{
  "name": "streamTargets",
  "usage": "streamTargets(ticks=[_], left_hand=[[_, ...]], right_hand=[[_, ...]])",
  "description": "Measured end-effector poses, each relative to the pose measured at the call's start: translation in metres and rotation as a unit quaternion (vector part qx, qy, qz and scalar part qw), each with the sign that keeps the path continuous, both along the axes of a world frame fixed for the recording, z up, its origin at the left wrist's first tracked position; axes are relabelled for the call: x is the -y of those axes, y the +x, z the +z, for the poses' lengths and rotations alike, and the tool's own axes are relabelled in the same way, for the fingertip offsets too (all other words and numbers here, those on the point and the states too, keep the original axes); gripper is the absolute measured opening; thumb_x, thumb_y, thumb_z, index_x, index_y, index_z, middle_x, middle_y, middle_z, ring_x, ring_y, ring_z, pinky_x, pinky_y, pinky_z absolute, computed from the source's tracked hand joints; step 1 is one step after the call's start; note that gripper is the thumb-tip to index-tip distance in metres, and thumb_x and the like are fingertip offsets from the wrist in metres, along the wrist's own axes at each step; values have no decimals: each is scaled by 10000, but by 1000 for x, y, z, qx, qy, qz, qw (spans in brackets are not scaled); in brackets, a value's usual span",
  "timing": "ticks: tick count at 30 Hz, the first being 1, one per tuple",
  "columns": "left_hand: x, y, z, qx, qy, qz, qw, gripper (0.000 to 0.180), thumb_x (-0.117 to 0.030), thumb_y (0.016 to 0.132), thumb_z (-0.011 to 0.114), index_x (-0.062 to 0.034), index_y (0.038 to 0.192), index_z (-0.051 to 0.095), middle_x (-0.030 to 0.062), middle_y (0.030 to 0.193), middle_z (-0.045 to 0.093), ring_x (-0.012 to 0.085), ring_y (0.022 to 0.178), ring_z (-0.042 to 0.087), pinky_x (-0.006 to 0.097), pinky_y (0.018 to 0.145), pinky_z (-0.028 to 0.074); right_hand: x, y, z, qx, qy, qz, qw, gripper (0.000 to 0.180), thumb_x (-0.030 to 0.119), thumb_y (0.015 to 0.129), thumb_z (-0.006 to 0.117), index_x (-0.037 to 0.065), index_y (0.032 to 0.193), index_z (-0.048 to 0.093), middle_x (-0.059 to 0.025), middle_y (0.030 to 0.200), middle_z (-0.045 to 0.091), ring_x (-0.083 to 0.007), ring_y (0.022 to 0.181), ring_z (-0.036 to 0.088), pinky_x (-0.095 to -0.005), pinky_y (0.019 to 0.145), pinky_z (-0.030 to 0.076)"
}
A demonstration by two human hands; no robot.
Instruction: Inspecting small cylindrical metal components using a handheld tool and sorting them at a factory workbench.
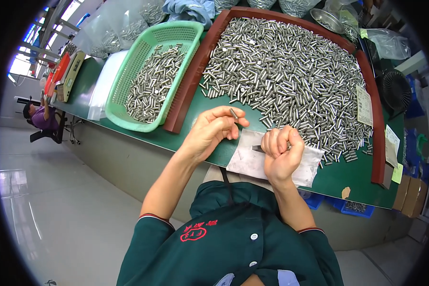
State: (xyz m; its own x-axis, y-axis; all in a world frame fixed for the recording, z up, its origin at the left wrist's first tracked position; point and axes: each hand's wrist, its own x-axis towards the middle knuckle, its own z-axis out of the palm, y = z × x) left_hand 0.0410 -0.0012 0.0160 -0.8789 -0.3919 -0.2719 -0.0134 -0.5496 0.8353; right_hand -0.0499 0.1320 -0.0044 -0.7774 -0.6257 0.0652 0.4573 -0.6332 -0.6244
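On the green desk (271, 178) lay a big heap of shiny metal pins (291, 81), beside a green basket (150, 71) holding more. Near the front edge, the left hand (212, 133) pinched one small pin (234, 114) in its fingers, while the right hand (282, 155) was curled shut over a white cloth (245, 159).

The person wears a dark green short-sleeved polo shirt (233, 233). Each sleeve ends in a narrow cuff trimmed with a thin red and white stripe, one on the left sleeve (153, 218) and one on the right sleeve (309, 230). A red embroidered emblem (194, 232) sits on the left chest. White buttons (254, 236) run down the front placket, and a pale blue collar lining shows near the lower edge. Both forearms are bare, and the hands wear no gloves, rings or watch.
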Motion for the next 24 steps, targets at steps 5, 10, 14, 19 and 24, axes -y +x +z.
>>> streamTargets(ticks=[5, 10, 14, 19, 24], left_hand=[[4, -5, -13, 47, -73, 7, 996, 224, -107, 823, 524, 17, 1010, 527, 76, 825, 587, 94, 620, 507, 209, 606, 431], [6, -11, -11, -2, -12, -21, 1000, 312, -91, 844, 482, 26, 1119, 395, 105, 921, 545, 130, 768, 532, 236, 724, 428], [7, -6, -10, 6, -121, -19, 992, 227, -77, 862, 433, 33, 1058, 403, 164, 917, 557, 155, 750, 557, 264, 711, 455], [15, -2, -9, -1, 9, 34, 999, 246, -162, 896, 413, 19, 1062, 424, 181, 965, 569, 161, 753, 589, 252, 706, 483], [8, -2, 1, 20, -84, 74, 993, 196, -5, 848, 393, 52, 1035, 410, 178, 978, 554, 177, 798, 580, 280, 761, 470]], right_hand=[[0, 0, 0, 4, -3, -1, 1000, 364, 188, 861, 300, 83, 514, 275, -8, 410, 253, -84, 383, 172, -249, 386, 170], [1, -2, -2, 10, -4, -6, 1000, 360, 191, 863, 301, 85, 520, 277, -7, 408, 252, -83, 382, 172, -248, 385, 171], [0, 0, 0, 16, -3, -5, 1000, 359, 189, 862, 299, 88, 519, 276, -7, 409, 253, -84, 381, 174, -249, 386, 172], [-1, -1, 0, 20, -5, -5, 1000, 356, 187, 860, 298, 89, 518, 277, -7, 409, 253, -85, 379, 175, -250, 385, 171], [0, -2, 0, 21, -3, -6, 1000, 356, 188, 861, 293, 89, 520, 278, -7, 410, 253, -85, 380, 176, -251, 385, 172]])
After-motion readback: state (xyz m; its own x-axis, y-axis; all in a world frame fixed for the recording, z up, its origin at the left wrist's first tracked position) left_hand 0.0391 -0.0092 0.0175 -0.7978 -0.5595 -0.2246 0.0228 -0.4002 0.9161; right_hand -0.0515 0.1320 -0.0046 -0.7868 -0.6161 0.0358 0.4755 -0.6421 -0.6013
